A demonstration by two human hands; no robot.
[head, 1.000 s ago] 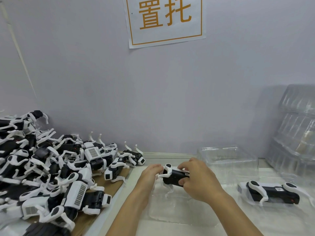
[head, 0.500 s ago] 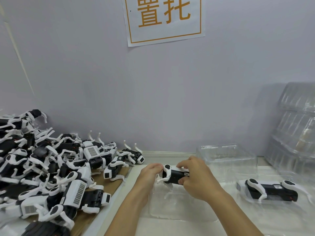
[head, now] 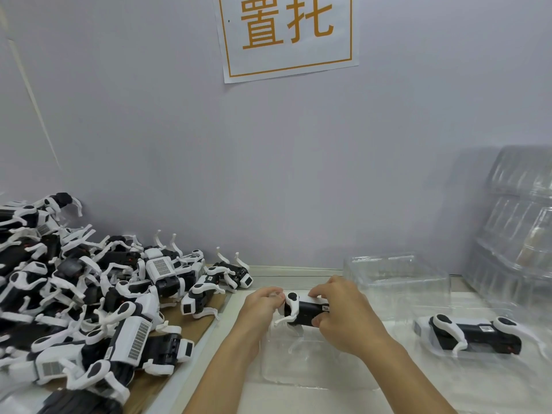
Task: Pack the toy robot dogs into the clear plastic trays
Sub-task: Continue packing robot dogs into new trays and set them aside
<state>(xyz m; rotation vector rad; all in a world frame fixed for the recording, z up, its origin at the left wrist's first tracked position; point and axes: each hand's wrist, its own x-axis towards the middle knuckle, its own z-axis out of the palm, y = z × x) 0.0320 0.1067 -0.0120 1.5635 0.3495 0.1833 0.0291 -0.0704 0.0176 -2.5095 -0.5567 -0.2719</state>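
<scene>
In the head view, a bare strip of white table (head: 298, 401) runs along the bottom centre of the frame between the two forearms, and open wall fills the whole upper half under a paper sign (head: 288, 34) with orange characters whose top is cut off by the frame. The pile of toy robot dogs (head: 89, 294) crowds the lower left on a brown board (head: 191, 333), spilling past the left and bottom edges, so its full extent cannot be seen. At the right edge a stack of clear plastic trays (head: 519, 234) stands tall and is cut off; how many it holds is hard to make out through the glare. An empty clear tray (head: 397, 276) sits right of centre against the wall, and a packed toy robot dog (head: 475, 333) lies on its side in a tray at the lower right, the tray's outline barely visible. Just below centre, the held toy robot dog (head: 301, 309) hangs above a flat clear tray (head: 298, 363), its white legs pointing down toward it. The left hand (head: 260, 306) pinches the dog's left end with curled fingers, and the right hand (head: 343, 312) wraps over its right end, hiding that half of the body. Both hands grip the dog between them.
</scene>
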